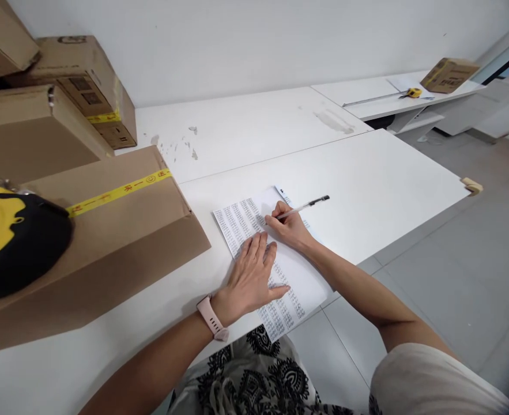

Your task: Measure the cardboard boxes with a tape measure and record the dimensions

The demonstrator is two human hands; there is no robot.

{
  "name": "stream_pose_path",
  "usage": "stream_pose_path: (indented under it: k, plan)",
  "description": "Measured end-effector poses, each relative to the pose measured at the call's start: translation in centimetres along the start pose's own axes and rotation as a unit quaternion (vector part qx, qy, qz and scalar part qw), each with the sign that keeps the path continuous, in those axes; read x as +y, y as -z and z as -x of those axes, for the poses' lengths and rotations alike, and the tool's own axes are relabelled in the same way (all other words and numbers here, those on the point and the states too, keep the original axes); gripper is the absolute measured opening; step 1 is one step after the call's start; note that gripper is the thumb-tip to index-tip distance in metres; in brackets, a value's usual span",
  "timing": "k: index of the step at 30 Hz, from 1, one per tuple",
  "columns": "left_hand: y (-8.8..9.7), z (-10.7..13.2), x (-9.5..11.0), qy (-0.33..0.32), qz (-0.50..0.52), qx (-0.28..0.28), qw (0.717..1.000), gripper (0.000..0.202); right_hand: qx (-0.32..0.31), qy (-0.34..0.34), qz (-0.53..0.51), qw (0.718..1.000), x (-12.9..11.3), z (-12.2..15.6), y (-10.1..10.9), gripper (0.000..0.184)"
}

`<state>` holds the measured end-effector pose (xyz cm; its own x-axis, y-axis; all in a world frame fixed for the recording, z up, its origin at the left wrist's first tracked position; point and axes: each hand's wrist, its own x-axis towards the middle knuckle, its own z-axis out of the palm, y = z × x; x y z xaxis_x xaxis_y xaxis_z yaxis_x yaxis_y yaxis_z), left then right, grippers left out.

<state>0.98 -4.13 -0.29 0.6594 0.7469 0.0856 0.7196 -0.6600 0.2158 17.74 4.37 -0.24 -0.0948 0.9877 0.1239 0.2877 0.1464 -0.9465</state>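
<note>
A sheet of paper (310,276) with rows of small handwritten or printed marks lies on the white table, its near corner reaching past the table's edge. My left hand (252,276) rests flat on it, fingers spread, with a pale pink band at the wrist. In my right hand (289,226) is a pen (308,204) with a clear barrel and a dark end, gripped between thumb and fingers. Its tip is by the paper's upper part, mostly hidden by my fingers. A bluish printed edge shows beneath the paper near my right hand.
A large cardboard box (120,236) with yellow tape stands left, a yellow-black tape measure (25,248) on top. More boxes (102,92) are stacked behind. Far right, another tape measure (414,92) lies extended beside a small box (448,75). The table (366,190) ends at a padded corner.
</note>
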Motion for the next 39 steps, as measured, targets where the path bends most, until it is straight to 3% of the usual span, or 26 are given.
stream_pose_path:
  k: [23,39]
  plan:
    - [-0.11,-0.06,0.04,0.006,-0.003,-0.018,1.0,0.097,-0.025,-0.001,0.024,0.999,-0.94,0.23,-0.17,0.027]
    - [0.01,-0.01,0.02,0.002,-0.017,-0.018,1.0,0.097,-0.004,0.008,0.037,0.999,-0.23,0.04,0.09,0.025]
